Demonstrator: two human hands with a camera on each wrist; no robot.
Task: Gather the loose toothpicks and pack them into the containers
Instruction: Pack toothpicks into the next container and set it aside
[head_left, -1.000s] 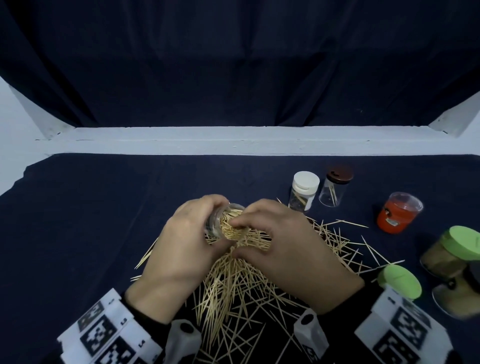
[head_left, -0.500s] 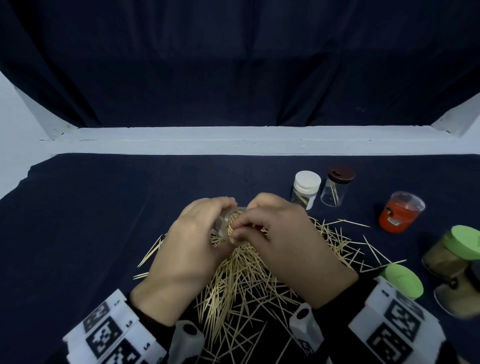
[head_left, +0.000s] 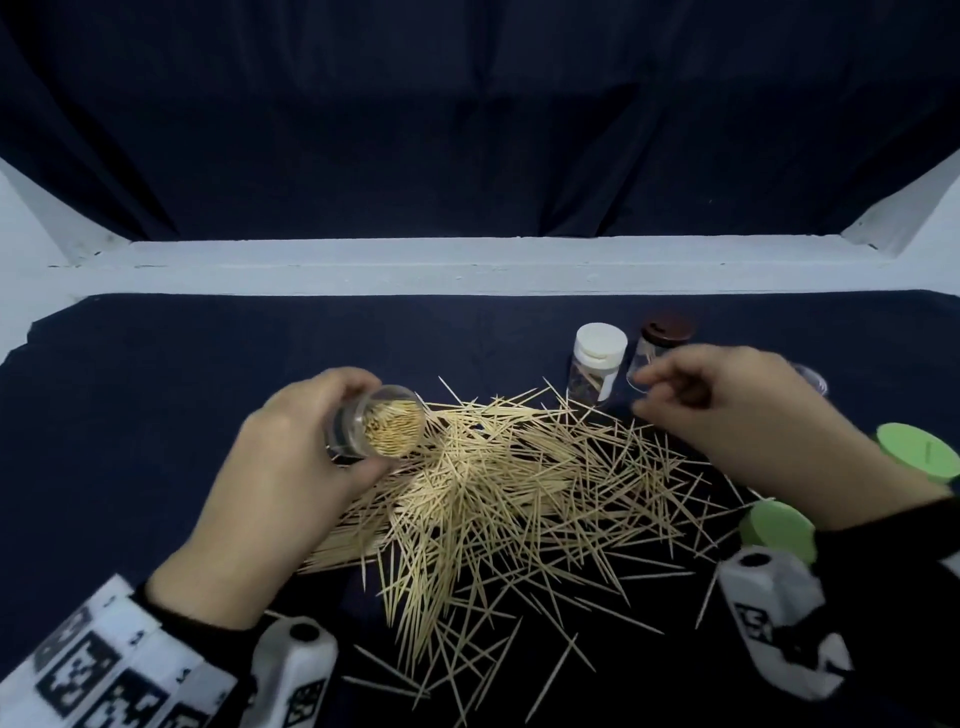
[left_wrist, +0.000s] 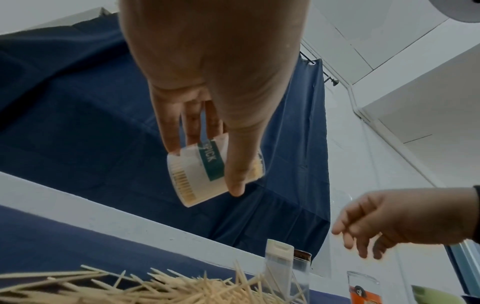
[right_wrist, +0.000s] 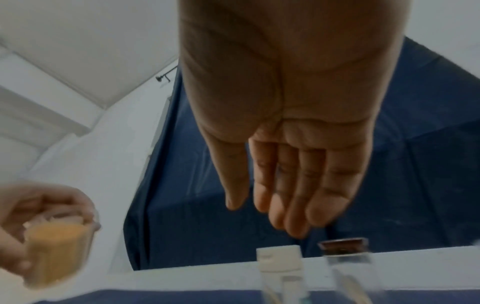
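Observation:
My left hand (head_left: 291, 467) grips a small clear jar (head_left: 382, 428) packed with toothpicks, mouth tilted toward me, above the left end of the pile. In the left wrist view the jar (left_wrist: 205, 174) shows a green-banded label, with the thumb and fingers of my left hand (left_wrist: 228, 164) round it. A large heap of loose toothpicks (head_left: 498, 493) covers the dark cloth between my hands. My right hand (head_left: 727, 415) hovers empty to the right, its fingers loosely extended near the white-capped jar (head_left: 597, 364) and the brown-capped jar (head_left: 662, 345). In the right wrist view my right hand (right_wrist: 285, 185) holds nothing.
A green-lidded jar (head_left: 919, 449) and a loose green lid (head_left: 776, 530) sit at the right edge. A red jar (left_wrist: 362, 292) stands behind my right hand. A white ledge (head_left: 467, 265) borders the far side of the dark cloth (head_left: 156, 389).
My right hand has let go at the jar's mouth and swung right toward the capped jars. The left hand has lifted the filled jar slightly and tilted its mouth up.

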